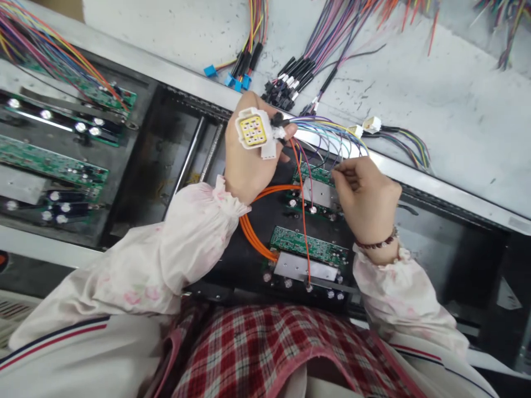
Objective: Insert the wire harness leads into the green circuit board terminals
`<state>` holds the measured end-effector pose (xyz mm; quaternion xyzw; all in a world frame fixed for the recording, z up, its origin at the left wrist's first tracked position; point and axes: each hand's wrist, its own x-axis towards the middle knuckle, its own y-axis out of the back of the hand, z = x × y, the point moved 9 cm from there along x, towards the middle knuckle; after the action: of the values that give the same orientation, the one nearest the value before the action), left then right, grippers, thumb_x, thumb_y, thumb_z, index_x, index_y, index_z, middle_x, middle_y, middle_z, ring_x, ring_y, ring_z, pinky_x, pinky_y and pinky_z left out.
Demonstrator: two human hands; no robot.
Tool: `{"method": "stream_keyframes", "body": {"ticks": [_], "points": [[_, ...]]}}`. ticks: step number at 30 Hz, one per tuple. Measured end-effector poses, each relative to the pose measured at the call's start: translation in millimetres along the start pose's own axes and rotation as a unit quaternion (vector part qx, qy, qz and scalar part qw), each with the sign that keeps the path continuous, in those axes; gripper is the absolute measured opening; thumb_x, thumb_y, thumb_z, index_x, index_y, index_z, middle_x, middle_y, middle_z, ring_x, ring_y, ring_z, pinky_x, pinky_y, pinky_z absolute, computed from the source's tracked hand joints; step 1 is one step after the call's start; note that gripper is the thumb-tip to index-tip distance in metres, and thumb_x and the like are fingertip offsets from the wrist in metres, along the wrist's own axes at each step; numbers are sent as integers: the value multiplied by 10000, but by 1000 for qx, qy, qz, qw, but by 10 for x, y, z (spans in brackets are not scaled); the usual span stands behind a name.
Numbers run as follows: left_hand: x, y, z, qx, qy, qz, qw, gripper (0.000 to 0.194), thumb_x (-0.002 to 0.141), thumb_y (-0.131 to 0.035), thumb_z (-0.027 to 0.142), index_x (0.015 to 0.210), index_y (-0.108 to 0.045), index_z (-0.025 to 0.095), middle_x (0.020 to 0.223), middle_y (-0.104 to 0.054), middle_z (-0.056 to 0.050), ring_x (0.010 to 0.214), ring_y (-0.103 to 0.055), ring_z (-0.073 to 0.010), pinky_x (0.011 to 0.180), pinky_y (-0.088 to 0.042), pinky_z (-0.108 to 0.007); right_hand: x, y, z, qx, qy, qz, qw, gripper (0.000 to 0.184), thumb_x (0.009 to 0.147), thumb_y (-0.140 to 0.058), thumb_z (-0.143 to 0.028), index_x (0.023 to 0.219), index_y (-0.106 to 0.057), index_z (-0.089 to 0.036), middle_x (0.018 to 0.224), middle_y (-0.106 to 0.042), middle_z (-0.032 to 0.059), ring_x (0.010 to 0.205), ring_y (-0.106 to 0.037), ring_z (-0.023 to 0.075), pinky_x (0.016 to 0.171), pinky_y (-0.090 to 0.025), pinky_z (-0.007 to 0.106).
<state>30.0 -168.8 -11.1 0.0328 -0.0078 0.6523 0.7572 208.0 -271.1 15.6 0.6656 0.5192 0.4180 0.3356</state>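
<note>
My left hand [249,160] holds a white multi-pin connector [252,131] with a yellow socket face turned up. A harness of thin coloured wires [327,131] runs from that connector toward the right. My right hand [365,190] pinches thin wires near a green circuit board [314,173], with its fingertips just above the board. A second green circuit board [309,245] lies nearer me on a black chassis [249,260]. Thick orange cables [258,237] loop below my left wrist. A thin orange wire [304,221] runs down across both boards.
Bundles of wires with black and blue connectors [286,83] lie on a grey surface [415,94] beyond the metal frame rail [456,190]. More circuit boards [50,166] sit in the frame at left. A red plaid apron [290,354] fills the bottom.
</note>
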Motion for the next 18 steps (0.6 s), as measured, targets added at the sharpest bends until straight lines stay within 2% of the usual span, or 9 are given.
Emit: {"method": "stream_keyframes", "body": {"ticks": [4, 9, 14, 18], "points": [[-7, -8, -12, -23, 3, -5, 1000, 419, 715, -839, 350, 826, -442, 272, 731, -560, 24, 642, -659, -191, 416, -549, -317, -10, -48, 43, 5, -6, 3, 1000, 55, 921, -592, -214, 914, -641, -189, 821, -686, 20, 711, -667, 174, 655, -509, 291], [-15, -30, -91, -76, 19, -20, 997, 386, 779, -798, 331, 848, -423, 268, 805, -618, 10, 694, -686, -196, 470, -584, -351, -21, -14, 32, -11, -3, 16, 1000, 26, 901, -613, -204, 893, -633, -189, 787, -685, 11, 691, -661, 167, 631, -481, 275], [-24, -31, -37, -96, 24, -2, 995, 366, 769, -764, 146, 826, -419, 256, 738, -602, 35, 653, -706, -201, 452, -572, -298, -24, -52, 46, -15, -12, -7, 1000, 33, 916, -602, -217, 915, -626, -195, 823, -681, 18, 712, -645, 169, 654, -468, 288], [-38, -51, -1, -114, 38, -6, 993, 360, 786, -757, 142, 830, -417, 252, 749, -602, 38, 658, -712, -200, 463, -578, -280, -52, 28, -83, -49, 3, 2, 999, 131, 940, -611, -296, 957, -631, -168, 880, -653, 71, 815, -624, 221, 724, -470, 342]]}}
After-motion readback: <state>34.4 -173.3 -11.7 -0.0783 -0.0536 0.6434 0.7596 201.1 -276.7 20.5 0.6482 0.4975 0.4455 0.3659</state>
